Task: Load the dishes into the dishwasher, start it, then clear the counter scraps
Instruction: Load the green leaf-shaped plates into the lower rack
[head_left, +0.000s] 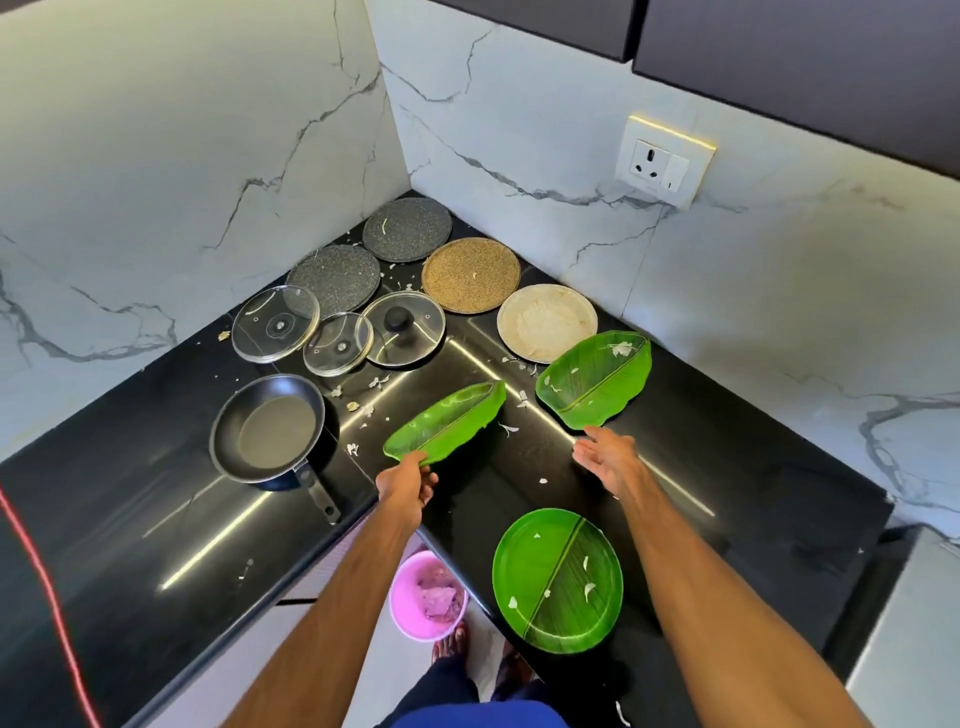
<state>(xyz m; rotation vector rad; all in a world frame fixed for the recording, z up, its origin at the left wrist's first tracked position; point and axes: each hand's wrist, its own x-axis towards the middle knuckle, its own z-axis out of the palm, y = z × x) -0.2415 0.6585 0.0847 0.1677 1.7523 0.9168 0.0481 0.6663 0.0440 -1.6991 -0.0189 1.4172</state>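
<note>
My left hand (406, 486) grips the near end of a green leaf-shaped plate (452, 421), which is tilted up off the black counter (156, 519). My right hand (609, 457) hovers open, palm up, just short of a second leaf-shaped plate (597, 379) lying flat. A round green plate (558, 579) with a few white scraps rests near the counter's front edge. White food scraps (374, 384) are scattered across the counter's middle.
A black frying pan (270, 431) sits left, handle toward me. Three glass lids (337, 332) and several round plates (470, 275) fill the back corner. A pink bin (428, 595) stands on the floor below the counter edge. A wall socket (662, 161) is at the right.
</note>
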